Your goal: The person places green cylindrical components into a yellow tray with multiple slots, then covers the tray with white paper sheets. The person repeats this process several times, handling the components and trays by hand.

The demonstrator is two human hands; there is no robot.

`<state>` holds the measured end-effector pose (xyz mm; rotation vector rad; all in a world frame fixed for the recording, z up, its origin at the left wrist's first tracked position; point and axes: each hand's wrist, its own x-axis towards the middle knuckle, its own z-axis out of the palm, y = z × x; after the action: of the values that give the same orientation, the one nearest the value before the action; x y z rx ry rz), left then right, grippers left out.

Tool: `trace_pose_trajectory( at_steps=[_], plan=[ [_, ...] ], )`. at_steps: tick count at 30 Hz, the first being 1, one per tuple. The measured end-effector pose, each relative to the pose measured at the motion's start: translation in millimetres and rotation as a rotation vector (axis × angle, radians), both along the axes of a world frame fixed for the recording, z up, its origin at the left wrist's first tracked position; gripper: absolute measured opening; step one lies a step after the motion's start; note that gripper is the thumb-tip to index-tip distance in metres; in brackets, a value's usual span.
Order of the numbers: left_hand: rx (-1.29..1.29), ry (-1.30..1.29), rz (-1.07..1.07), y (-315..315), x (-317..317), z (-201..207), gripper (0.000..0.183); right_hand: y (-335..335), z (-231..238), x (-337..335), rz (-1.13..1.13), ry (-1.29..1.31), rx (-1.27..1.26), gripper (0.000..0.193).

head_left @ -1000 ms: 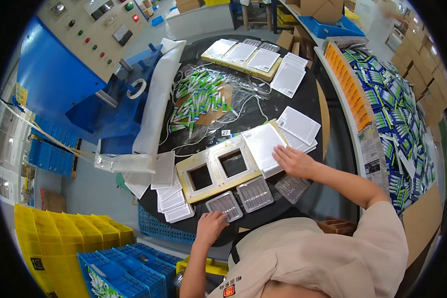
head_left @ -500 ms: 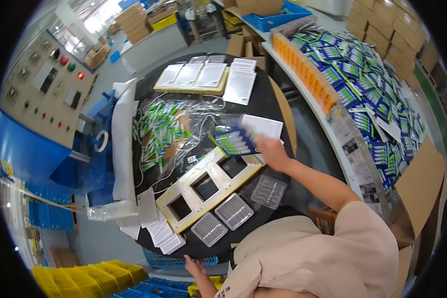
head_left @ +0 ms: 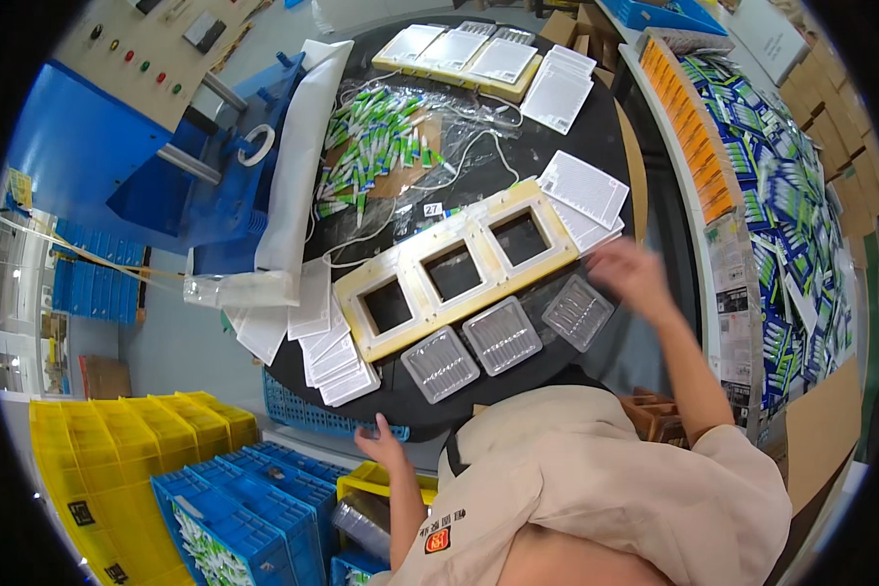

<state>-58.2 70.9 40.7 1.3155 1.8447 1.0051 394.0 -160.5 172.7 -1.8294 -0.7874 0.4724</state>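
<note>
My right hand [head_left: 630,276], smeared by motion, is over the right side of the round black table, near a clear plastic tray [head_left: 578,313] and the white printed cards [head_left: 586,190]. Its fingers are too blurred to read, and no pack shows in it. My left hand [head_left: 382,445] is low at the table's front edge by a blue basket [head_left: 298,402], fingers apart and holding nothing. Between the hands lie two more clear trays [head_left: 502,337] in front of a yellow-white frame [head_left: 453,272] with three square openings. More white cards [head_left: 337,366] are fanned at its left end.
Green-and-white tubes [head_left: 376,137] lie heaped at the back left. Another frame bearing cards [head_left: 454,54] stands far back. A blue machine [head_left: 98,156] borders the left. Blue-green packs [head_left: 776,234] fill the side bench; yellow [head_left: 117,459] and blue crates [head_left: 254,498] are stacked at lower left.
The blue-green blister pack that was in my right hand is gone from it; that hand is now at the table's right side. The whole view has shifted. My left hand stays low and empty.
</note>
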Motion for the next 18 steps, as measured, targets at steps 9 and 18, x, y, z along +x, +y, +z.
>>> trace_pose_trajectory(
  at_steps=[9,18],
  plan=[
    [0.313,0.584,-1.516,11,106,110,0.028,95,-31,-91,1.036,-0.647,-0.359,0.039],
    [0.003,0.441,-1.659,37,114,108,0.017,3,-21,-10,0.922,-0.689,-0.579,0.037]
  ],
)
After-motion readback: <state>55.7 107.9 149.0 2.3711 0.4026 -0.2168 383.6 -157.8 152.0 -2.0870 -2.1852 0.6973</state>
